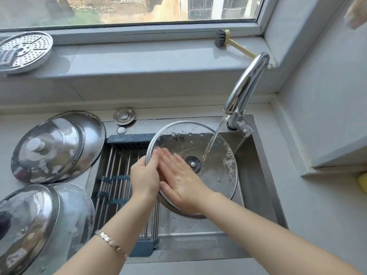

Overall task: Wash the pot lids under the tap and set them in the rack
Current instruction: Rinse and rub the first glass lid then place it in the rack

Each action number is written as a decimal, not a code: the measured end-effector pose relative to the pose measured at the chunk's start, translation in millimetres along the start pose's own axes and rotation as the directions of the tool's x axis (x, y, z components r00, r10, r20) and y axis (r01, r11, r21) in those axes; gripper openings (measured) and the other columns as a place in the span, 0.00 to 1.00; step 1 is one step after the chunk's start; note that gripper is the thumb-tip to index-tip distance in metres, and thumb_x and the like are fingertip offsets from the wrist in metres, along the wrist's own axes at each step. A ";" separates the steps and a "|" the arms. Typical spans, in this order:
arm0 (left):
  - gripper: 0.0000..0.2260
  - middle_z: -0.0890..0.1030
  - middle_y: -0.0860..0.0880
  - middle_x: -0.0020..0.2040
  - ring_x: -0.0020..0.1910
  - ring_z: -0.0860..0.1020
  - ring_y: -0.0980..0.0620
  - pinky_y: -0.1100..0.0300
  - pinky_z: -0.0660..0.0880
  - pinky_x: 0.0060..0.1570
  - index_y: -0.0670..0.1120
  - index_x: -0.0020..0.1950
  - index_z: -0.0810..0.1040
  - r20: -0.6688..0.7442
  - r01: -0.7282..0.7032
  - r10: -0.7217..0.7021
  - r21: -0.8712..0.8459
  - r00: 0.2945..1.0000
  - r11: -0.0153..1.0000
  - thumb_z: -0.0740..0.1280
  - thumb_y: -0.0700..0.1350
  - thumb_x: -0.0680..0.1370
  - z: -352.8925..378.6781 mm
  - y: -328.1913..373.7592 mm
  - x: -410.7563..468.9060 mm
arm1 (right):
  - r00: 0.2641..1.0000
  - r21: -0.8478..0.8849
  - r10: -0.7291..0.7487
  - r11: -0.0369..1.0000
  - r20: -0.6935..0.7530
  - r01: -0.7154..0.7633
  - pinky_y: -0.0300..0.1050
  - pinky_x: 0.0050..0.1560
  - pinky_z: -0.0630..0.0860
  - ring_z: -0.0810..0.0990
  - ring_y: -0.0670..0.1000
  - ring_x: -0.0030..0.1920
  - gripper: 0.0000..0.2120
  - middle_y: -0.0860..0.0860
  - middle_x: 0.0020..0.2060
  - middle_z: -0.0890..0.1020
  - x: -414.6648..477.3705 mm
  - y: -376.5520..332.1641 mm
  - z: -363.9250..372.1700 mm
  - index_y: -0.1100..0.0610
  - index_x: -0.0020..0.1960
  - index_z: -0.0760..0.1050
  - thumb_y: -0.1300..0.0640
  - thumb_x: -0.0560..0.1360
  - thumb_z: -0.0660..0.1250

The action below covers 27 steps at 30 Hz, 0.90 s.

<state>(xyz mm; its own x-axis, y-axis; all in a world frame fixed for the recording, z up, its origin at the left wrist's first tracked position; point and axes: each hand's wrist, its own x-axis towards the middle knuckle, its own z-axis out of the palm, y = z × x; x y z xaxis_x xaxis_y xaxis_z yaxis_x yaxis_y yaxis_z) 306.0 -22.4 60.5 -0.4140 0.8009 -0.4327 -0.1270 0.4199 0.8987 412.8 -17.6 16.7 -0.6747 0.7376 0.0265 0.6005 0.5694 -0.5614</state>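
**Glass lid held under the running tap**

At ten o'clock in the view a perforated steamer plate (24, 51) lay on the window sill (139, 56). Below it, at nine and eight o'clock, two stacks of steel pot lids (49, 149) rested on the worktop (309, 215). At their three o'clock the roll-up rack (117, 169) spanned the left part of the sink (256, 175).

The left hand (144, 176), a bracelet (113, 244) on its wrist, grasped the glass lid (214, 155) at the lid's nine o'clock rim, fingers curled round it. The lid was held tilted over the sink, its left edge above the rack's right side.

The right hand (182, 183) lay released and flat on the glass, fingers straight and pointing towards eleven o'clock. Water (213, 141) from the chrome tap (246, 84), at one o'clock, struck the lid just right of its dark knob (193, 163). A brush (230, 43) lay on the sill at eleven o'clock of the tap.
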 end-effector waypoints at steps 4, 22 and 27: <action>0.11 0.83 0.42 0.29 0.26 0.81 0.46 0.58 0.78 0.24 0.43 0.44 0.76 0.093 0.048 -0.045 -0.039 0.995 0.998 0.60 0.48 0.80 -10.1 9.0 6.7 | 0.985 -0.204 0.164 0.967 0.055 -0.150 0.45 0.74 0.34 0.29 0.45 0.71 0.34 0.47 0.72 0.32 -21.9 34.6 -15.3 0.53 0.73 0.33 0.36 0.74 0.35; 0.10 0.81 0.37 0.38 0.32 0.82 0.42 0.57 0.78 0.28 0.45 0.44 0.74 0.004 -0.041 0.040 0.046 0.999 0.998 0.60 0.48 0.80 1.3 25.1 14.7 | 0.996 -0.078 -0.082 0.994 -0.026 0.079 0.43 0.69 0.65 0.67 0.49 0.70 0.24 0.51 0.69 0.70 -72.3 29.7 -7.2 0.55 0.68 0.68 0.46 0.75 0.59; 0.06 0.79 0.31 0.40 0.35 0.81 0.38 0.53 0.80 0.26 0.39 0.45 0.70 0.083 0.306 -0.315 0.111 0.945 0.946 0.58 0.40 0.81 8.5 23.2 17.0 | 0.913 -0.158 -0.093 0.987 -0.397 0.031 0.44 0.40 0.80 0.82 0.50 0.44 0.09 0.50 0.44 0.84 -90.5 41.0 -8.7 0.57 0.47 0.78 0.53 0.73 0.64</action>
<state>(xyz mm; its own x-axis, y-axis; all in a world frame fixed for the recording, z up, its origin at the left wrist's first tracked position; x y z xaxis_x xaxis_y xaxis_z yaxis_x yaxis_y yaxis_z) 303.7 4.5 73.4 -0.2761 0.6602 -0.6985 -0.1470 0.6892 0.7095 502.2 -57.9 -1.5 -0.5011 0.7649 0.4048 0.6394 0.6424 -0.4225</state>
